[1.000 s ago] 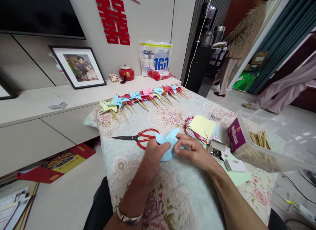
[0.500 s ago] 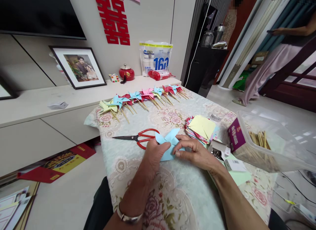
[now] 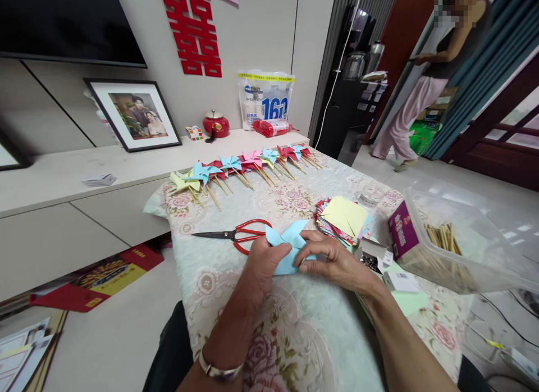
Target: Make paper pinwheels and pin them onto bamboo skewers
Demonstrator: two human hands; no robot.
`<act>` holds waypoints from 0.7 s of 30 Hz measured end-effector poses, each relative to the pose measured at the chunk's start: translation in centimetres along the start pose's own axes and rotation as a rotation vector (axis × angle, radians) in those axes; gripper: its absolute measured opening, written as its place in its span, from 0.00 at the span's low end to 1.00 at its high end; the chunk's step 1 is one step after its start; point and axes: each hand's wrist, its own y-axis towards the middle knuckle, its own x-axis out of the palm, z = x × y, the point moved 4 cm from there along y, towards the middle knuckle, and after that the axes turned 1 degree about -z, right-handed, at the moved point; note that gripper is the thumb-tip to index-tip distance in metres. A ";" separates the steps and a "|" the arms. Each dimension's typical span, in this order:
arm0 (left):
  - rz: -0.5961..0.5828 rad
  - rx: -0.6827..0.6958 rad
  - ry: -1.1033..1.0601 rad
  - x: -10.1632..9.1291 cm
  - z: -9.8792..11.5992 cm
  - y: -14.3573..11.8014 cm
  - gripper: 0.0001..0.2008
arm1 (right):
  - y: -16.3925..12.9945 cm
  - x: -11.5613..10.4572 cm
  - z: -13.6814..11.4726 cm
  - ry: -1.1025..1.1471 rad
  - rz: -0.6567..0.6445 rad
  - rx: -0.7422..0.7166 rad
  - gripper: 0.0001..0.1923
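Left hand [image 3: 261, 263] and right hand [image 3: 332, 260] are pinching blue paper [image 3: 288, 265] over floral cloth [image 3: 328, 324]; on cabinet [image 3: 138, 170], bag [image 3: 273, 106] showing "160"; red cutout [image 3: 191, 30] hanging above.

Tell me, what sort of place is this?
Probably a home's living room: the wall-mounted screen, framed portrait and flowered tablecloth suggest so.

Daylight shows at door panes [image 3: 524, 138] near three o'clock, sheen on the floor [image 3: 467, 181]; on my feed, blue paper [image 3: 288, 263] reads clear, wide-angle stretch slants the edges, pixelation masks a person's head [image 3: 461, 7] at two.
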 end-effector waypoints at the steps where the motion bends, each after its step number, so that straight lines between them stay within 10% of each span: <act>1: 0.002 -0.004 -0.013 0.0 0.0 0.0 0.07 | 0.0 0.0 0.0 -0.003 0.000 0.004 0.09; 21: 0.008 -0.012 -0.065 0.5 0.7 -0.3 0.08 | -0.2 -0.4 0.1 -0.054 0.139 0.138 0.05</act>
